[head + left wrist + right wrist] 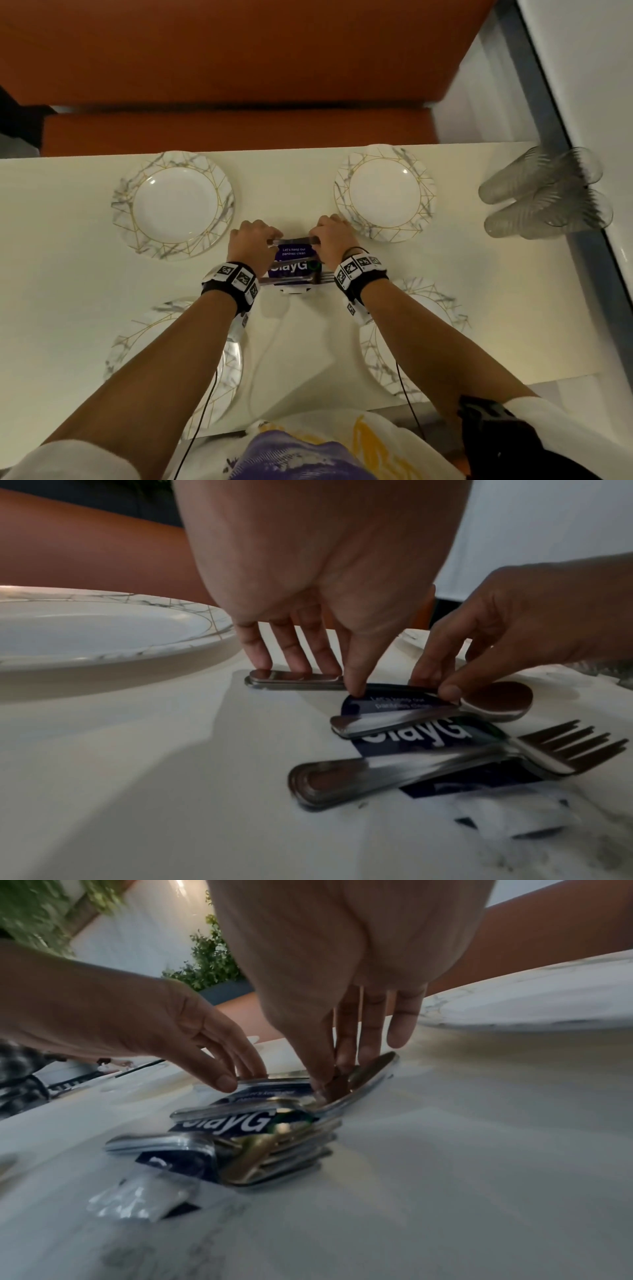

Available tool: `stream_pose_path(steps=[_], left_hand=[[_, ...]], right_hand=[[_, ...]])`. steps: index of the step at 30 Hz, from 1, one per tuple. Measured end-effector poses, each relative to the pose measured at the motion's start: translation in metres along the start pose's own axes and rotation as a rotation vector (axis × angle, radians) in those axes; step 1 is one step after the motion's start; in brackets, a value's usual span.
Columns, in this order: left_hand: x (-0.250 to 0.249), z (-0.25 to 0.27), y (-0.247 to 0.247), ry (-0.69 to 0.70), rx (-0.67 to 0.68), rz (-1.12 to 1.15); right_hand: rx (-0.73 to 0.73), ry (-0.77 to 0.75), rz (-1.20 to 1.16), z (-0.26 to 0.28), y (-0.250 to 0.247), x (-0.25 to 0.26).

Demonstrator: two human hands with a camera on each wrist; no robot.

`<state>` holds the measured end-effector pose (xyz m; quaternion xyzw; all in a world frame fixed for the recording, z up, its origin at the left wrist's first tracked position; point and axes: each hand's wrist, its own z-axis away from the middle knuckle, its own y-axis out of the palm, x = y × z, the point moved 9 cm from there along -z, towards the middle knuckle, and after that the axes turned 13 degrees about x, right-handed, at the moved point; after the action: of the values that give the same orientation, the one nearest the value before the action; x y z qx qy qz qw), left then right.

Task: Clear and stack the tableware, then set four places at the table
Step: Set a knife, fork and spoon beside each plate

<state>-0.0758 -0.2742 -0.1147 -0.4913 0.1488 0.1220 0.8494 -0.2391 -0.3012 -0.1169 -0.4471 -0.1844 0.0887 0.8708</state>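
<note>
Steel cutlery lies in three rows on a purple sticker (293, 254) at the middle of the white table (51, 257). My left hand (325, 681) pinches the handle end of the far utensil (291, 681) between thumb and fingers. My right hand (334, 1079) pinches that row's other end, right beside a spoon bowl (373, 1074). A spoon handle (394, 721) crosses the sticker in the middle row. Stacked forks (445, 761) lie nearest me, tines to the right. What kind of utensil the far one is stays hidden by my fingers.
Marble-rimmed plates stand at the far left (126, 205), far right (424, 195), near left (120, 342) and near right (442, 301). Several clear ribbed glasses (544, 195) lie on their sides by the table's right edge. An orange bench (239, 68) runs along the far side.
</note>
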Motion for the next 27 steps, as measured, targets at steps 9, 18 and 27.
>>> stream_pose_path(steps=[9, 18, 27], left_hand=[[-0.001, -0.01, 0.002, 0.002, 0.086, -0.027], [-0.005, -0.014, 0.002, 0.002, 0.185, 0.031], [0.018, 0.012, -0.046, -0.055, -0.093, 0.502]], right_hand=[[0.121, 0.006, 0.065, -0.013, 0.008, 0.003], [0.127, -0.033, 0.179, -0.02, 0.001, 0.006], [-0.302, -0.044, -0.002, -0.008, -0.105, 0.023]])
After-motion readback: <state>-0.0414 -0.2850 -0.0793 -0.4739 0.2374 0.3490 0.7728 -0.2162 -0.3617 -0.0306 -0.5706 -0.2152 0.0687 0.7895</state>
